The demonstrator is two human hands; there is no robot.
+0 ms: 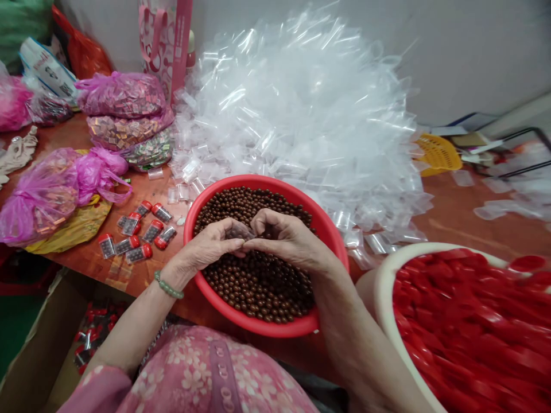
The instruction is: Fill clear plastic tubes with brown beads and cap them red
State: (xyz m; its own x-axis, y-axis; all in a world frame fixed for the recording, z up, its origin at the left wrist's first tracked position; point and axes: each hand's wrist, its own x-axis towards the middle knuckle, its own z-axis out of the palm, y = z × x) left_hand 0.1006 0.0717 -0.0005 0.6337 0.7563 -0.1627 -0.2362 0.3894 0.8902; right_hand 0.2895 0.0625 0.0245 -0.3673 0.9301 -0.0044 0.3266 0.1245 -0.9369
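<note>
Over a red basin of small shiny brown balls, both hands meet at the fingertips. My left hand is closed around a small clear plastic container, partly hidden by the fingers. My right hand, fingers curled and thumb pressed in, touches the container's near end. What the right fingers hold, if anything, cannot be made out. Left of the basin lie several filled clear containers with red caps, dark balls inside.
A large heap of clear plastic containers rises behind the basin. At right stands a white tub of red caps. Pink bags of small packets sit at left. Below the table edge, a cardboard box holds red-capped containers.
</note>
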